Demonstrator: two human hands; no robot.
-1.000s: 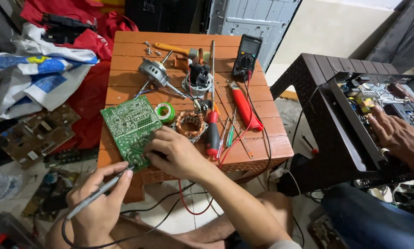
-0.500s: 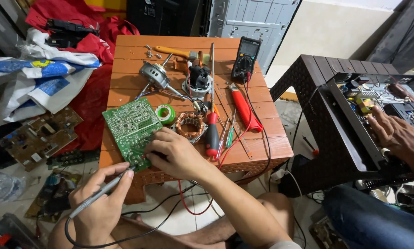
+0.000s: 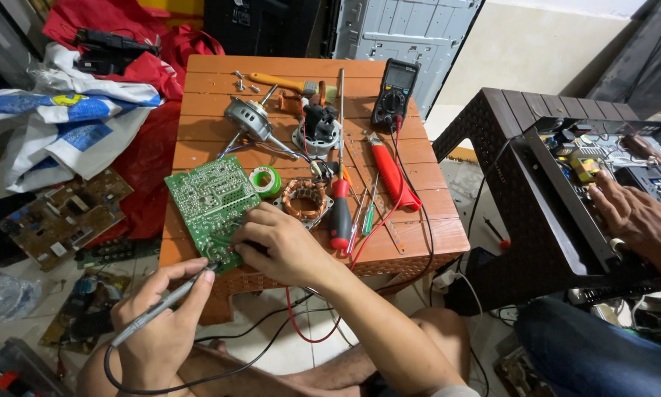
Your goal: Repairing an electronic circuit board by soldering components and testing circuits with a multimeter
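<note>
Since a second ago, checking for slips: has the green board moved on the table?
No. The green board lies beside the green tape roll as before, with the right hand on its corner.

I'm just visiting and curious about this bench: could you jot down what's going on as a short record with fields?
Left hand: holds a grey soldering iron, tip at the board's near edge
Right hand: rests on the green circuit board
Surface: orange table
Nearby: red screwdriver, copper coil, multimeter
Other person: a hand on an open device, right
</note>
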